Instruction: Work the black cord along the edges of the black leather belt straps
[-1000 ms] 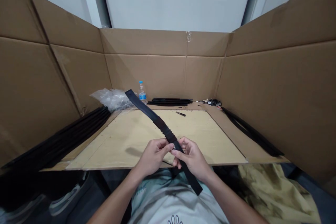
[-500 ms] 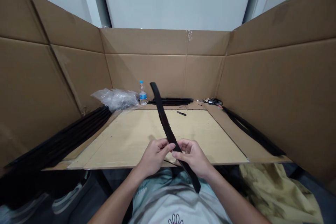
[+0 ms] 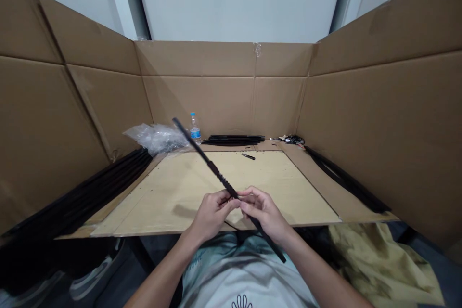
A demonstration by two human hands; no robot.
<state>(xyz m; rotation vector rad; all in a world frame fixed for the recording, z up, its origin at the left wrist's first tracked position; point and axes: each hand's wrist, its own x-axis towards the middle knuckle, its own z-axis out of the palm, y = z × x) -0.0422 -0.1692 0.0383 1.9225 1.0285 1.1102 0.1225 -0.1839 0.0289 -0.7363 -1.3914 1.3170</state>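
Both of my hands grip one long black strip [image 3: 207, 161] near its middle, just above the near edge of the cardboard work surface [image 3: 173, 192]. My left hand [image 3: 212, 211] pinches it from the left with fingers closed. From the right, my right hand [image 3: 262, 211] closes on the same spot. The strip is turned edge-on. It slants from its far end at the upper left, near the water bottle, down to a near end over my lap at the lower right.
Cardboard walls [image 3: 378, 120] enclose the surface on three sides. Several black strips lie in a pile on the left [image 3: 90, 192], at the back [image 3: 234, 140] and along the right [image 3: 346, 183]. A crumpled plastic bag [image 3: 157, 137], a water bottle [image 3: 195, 129] and a small dark tool [image 3: 248, 156] sit at the back.
The strip has turned in my hands from flat side up to edge-on. Its far end swung right towards the bottle, then back left. Both hands kept their grip.
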